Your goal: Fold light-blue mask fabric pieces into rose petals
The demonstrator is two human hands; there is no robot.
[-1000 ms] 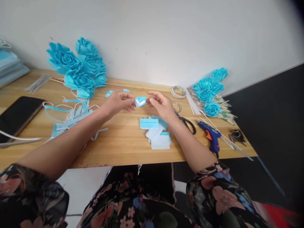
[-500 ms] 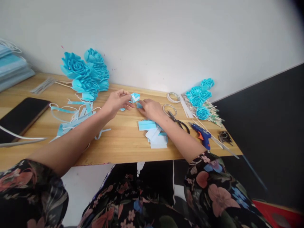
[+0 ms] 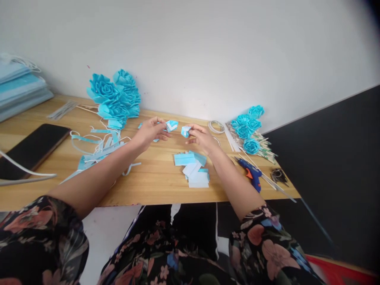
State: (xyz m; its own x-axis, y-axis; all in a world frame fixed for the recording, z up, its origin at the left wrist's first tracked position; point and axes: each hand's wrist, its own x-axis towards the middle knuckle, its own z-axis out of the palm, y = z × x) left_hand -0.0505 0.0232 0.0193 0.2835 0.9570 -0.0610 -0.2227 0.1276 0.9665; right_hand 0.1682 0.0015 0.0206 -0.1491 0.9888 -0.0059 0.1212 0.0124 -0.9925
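Observation:
My left hand (image 3: 152,132) pinches a small folded blue-and-white fabric petal (image 3: 172,126) above the far part of the table. A second petal (image 3: 185,131) of the same kind is held between the fingertips of my right hand (image 3: 200,136), a short gap from the first. Partly hidden around my left hand, more blue pieces (image 3: 156,140) lie on the wood. Nearer to me, below my right hand, sits a loose pile of cut blue and white mask fabric pieces (image 3: 194,168).
Blue fabric roses (image 3: 115,99) stand at the back left, smaller roses (image 3: 247,124) on sticks at the right. A glue gun (image 3: 251,172), tape rolls (image 3: 216,126), mask scraps (image 3: 101,148), a phone (image 3: 32,148) and stacked masks (image 3: 23,89) lie around the wooden table (image 3: 154,186).
My right hand has lifted and turned, now showing a folded petal in its fingertips. The left hand keeps its petal. The view has shifted slightly.

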